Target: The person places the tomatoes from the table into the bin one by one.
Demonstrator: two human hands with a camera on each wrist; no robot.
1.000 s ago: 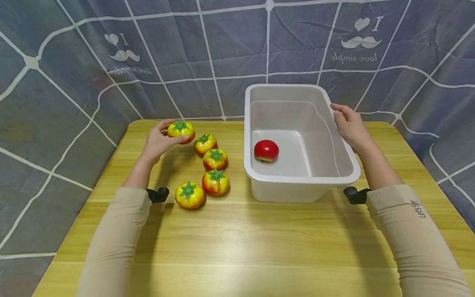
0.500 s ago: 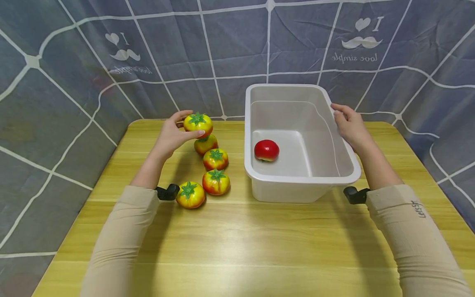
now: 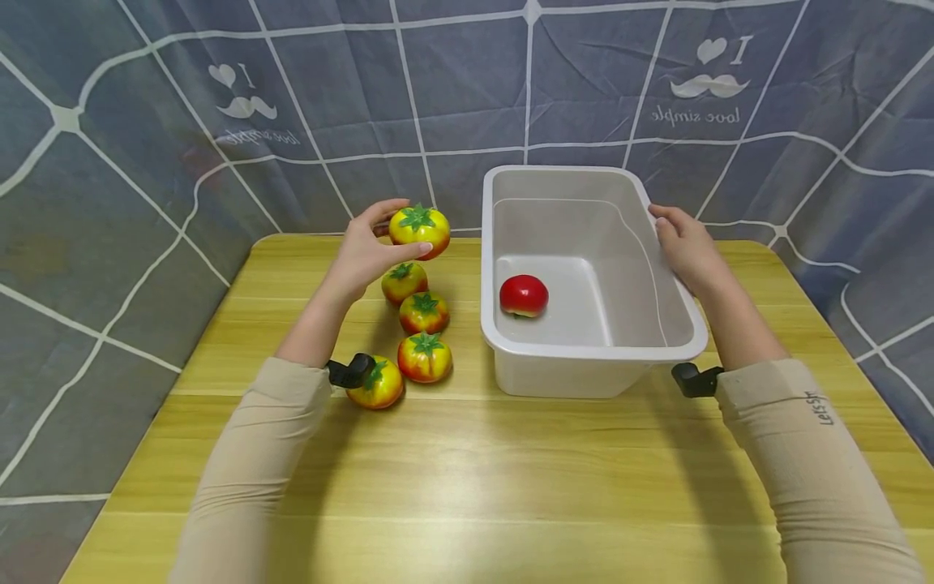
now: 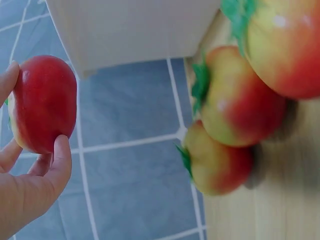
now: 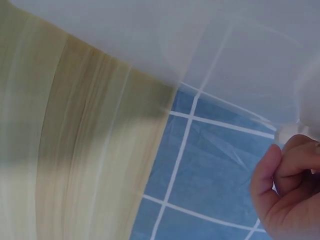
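Red-ylw tomato (image 3: 421,231); held w/ L fingers (image 4: 61,161)

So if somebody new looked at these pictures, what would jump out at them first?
Probably the big pale bin, right of centre on the wooden table, with one glossy red fruit on its floor near the left wall. Next, perhaps, the yellow-and-red fruit held up in the left hand, left of the bin. Nearer the camera, four similar fruits sit on the table in a loose cluster.

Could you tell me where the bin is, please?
In the head view, the bin sits right of centre, between four tomatoes and the right hand.
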